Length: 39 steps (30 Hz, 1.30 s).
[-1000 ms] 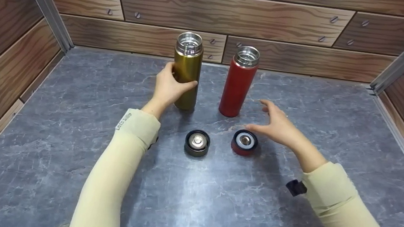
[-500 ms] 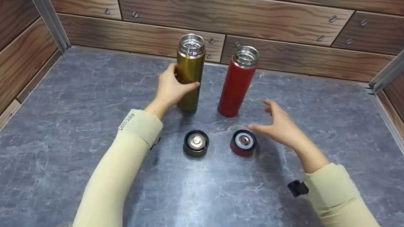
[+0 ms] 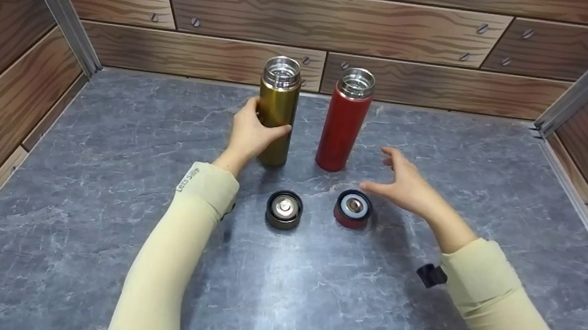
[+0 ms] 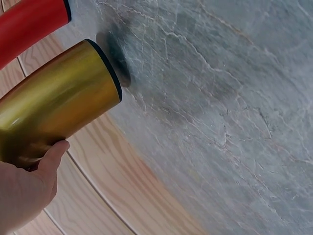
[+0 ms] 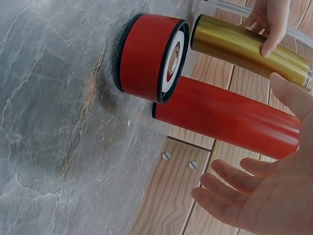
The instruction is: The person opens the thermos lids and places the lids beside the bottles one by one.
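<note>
My left hand grips a gold thermos bottle around its middle; its steel mouth is uncovered. I cannot tell whether its base touches the table. Just right of it stands a red thermos bottle, likewise uncapped. In front of the bottles lie a dark lid and a red lid, both with the inside facing up. My right hand hovers beside the red lid, fingers spread and holding nothing. In the right wrist view its palm shows, apart from the red bottle.
A grey marble-patterned tabletop carries everything. Behind it rises a wood-patterned back wall, with similar panels at both sides. Metal corner posts border the area.
My left hand and the gold bottle have shifted slightly right and nearer to me, toward the red bottle. The right hand stays almost still. Both lids lie where they were.
</note>
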Each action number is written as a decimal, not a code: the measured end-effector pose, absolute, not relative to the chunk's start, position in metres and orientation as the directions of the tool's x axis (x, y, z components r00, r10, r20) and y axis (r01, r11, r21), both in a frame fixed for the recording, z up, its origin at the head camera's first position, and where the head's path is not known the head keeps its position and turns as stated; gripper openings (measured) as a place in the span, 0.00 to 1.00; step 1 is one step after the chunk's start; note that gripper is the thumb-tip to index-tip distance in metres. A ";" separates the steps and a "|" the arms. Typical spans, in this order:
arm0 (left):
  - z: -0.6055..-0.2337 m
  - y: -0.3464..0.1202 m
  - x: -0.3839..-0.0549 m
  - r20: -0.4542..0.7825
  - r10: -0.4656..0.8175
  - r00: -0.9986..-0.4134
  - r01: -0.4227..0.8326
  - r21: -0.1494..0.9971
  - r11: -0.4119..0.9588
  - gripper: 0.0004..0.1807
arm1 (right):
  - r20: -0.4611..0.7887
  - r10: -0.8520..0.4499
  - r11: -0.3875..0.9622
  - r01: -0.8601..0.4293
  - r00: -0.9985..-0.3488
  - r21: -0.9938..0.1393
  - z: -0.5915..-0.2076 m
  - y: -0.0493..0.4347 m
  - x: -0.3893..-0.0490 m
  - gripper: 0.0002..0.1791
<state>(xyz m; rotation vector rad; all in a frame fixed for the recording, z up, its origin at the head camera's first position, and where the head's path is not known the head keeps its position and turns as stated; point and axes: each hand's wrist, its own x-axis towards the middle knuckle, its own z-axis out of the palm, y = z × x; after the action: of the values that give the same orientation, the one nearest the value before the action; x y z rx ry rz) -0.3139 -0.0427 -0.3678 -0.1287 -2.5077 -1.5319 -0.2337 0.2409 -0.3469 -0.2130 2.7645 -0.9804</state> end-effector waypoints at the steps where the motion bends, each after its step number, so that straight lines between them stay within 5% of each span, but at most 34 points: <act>1: -0.368 -0.043 -0.314 0.214 -0.029 -0.976 0.177 0.871 0.459 0.34 | -0.142 -0.200 0.770 -0.066 -0.969 -0.635 -0.347 0.241 -0.234 0.50; 30: -0.377 -0.047 -0.309 0.156 0.004 -0.988 0.141 0.887 0.439 0.35 | -0.166 -0.202 0.779 -0.056 -0.965 -0.624 -0.349 0.237 -0.232 0.50; 39: -0.382 -0.048 -0.306 0.138 0.018 -0.990 0.126 0.835 0.536 0.41 | -0.123 -0.174 0.813 -0.072 -0.977 -0.577 -0.350 0.233 -0.230 0.52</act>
<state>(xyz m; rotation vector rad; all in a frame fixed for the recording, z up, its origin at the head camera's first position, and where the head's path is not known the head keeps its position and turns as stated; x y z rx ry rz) -0.3064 -0.0476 -0.3819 -0.1251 -2.6535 -1.4561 -0.2300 0.2328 -0.3502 -0.1937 2.8272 -0.8899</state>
